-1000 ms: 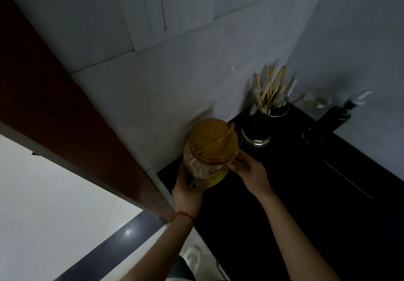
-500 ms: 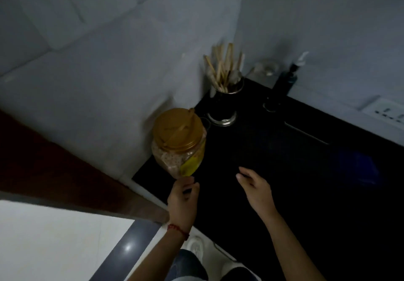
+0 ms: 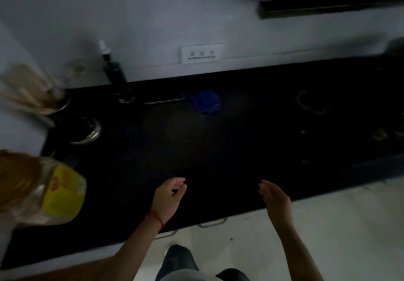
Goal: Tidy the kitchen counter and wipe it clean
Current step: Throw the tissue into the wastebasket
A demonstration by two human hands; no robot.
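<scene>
Evidently, both hands hovered empty above the dark counter [image 3: 218, 149]: left hand [image 3: 168, 197] loosely curled, right hand [image 3: 275, 199] open with fingers spread. I judged the next reach should go for the blue cloth [image 3: 206, 102] near the back wall, well apart from both hands, gripping it bunched for a full wipe. A pump bottle [image 3: 114, 72], utensil holder [image 3: 85, 132] and yellow-labelled jar [image 3: 43, 193] crowded the left end; small blurred items lay right
</scene>
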